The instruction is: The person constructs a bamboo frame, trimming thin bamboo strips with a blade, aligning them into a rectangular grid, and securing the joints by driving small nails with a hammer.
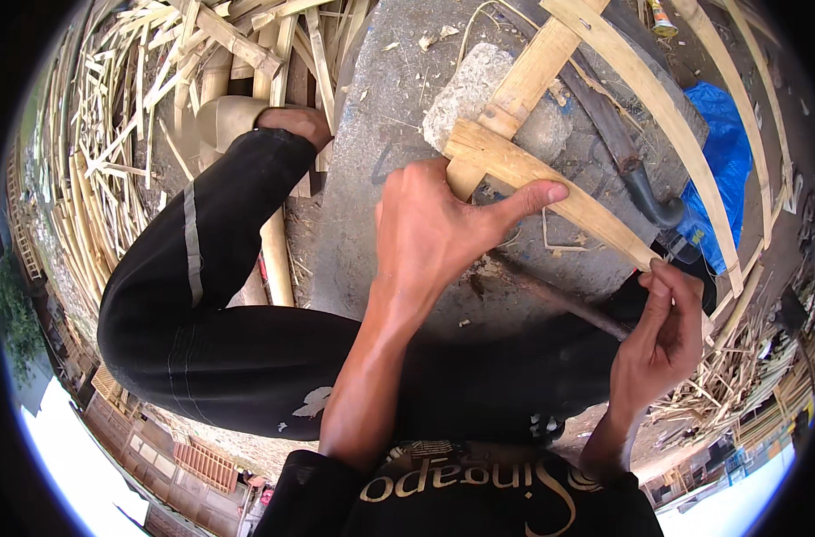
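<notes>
A flat bamboo strip point(577, 192) slants down to the right in front of me. It crosses a wider bamboo slat point(546, 67) at a notched joint beside my left hand point(430, 228). That hand is closed around the joint, its thumb stretched along the strip and its fingers partly hidden. My right hand point(662, 336) pinches the strip's lower right end between thumb and fingertips. A long curved bamboo strip point(662, 112) runs from the slat's far end down the right side. Under the joint lies a rough pale stone block point(479, 85).
A dark-handled tool point(604, 130) with a curved black end lies on the grey slab point(362, 170). A thin rod point(559, 295) rests nearer me. Blue plastic sheeting point(721, 148) is at right. Split bamboo pieces point(94, 179) pile up left, around my sandalled foot point(228, 125).
</notes>
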`<state>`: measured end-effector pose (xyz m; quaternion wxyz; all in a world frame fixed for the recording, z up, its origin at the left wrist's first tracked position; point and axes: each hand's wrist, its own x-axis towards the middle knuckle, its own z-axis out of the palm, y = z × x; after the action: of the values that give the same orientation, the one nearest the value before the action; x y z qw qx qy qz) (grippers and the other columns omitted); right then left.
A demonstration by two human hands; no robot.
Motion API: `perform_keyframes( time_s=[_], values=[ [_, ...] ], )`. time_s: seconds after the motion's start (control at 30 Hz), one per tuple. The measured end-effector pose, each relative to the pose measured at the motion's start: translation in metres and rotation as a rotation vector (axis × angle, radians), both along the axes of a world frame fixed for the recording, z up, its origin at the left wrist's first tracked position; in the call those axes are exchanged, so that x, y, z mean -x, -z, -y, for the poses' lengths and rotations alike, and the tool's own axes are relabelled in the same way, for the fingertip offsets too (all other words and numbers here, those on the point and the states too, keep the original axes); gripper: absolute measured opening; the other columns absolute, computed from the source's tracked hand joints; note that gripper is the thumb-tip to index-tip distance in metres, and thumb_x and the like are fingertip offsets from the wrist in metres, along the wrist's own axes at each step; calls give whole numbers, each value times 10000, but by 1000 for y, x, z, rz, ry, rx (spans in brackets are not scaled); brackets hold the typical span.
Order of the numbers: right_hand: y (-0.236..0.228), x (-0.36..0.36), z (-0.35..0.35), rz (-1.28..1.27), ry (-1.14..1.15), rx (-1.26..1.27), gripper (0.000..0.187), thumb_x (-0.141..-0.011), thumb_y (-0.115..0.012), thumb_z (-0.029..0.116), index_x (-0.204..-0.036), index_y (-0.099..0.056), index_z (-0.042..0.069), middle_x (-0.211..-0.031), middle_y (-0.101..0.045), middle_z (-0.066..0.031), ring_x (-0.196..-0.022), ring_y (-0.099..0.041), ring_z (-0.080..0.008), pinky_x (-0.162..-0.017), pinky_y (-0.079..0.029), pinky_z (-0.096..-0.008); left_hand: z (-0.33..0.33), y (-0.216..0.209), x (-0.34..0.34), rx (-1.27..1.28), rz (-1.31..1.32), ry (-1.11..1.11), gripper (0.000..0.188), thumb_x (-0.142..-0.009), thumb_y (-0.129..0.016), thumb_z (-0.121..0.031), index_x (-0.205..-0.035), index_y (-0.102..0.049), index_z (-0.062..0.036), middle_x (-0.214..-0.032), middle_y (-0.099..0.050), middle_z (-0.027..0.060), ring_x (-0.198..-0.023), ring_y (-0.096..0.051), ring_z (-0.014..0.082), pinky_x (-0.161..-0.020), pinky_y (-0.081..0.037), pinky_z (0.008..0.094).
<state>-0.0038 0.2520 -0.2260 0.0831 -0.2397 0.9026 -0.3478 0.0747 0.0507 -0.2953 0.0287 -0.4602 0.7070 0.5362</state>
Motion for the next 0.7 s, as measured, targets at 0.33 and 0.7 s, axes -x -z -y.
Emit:
perform_keyframes(
  time_s=[0.33, 0.7],
  values=[
    [59, 16, -33, -151, 40, -34, 162, -1001, -585, -34, -1115, -699, -11, -959, -694, -112, -797, -676, -179, -675, -528, -281, 4, -2, -4, 17, 59, 84, 570, -681, -950, -449, -882, -776, 56, -655, -716, 106, -560, -634, 128, -554, -521, 342],
    [48, 1, -46, -482, -158, 137, 305, -866, -605, -182, -1089, -683, 10, -950, -663, -152, -756, -640, -263, -627, -524, -325, 3, -1, -9, -49, -229, 48, 636, -600, -987, -455, -905, -761, 56, -742, -750, 127, -636, -704, 186, -638, -568, 349]
  ],
)
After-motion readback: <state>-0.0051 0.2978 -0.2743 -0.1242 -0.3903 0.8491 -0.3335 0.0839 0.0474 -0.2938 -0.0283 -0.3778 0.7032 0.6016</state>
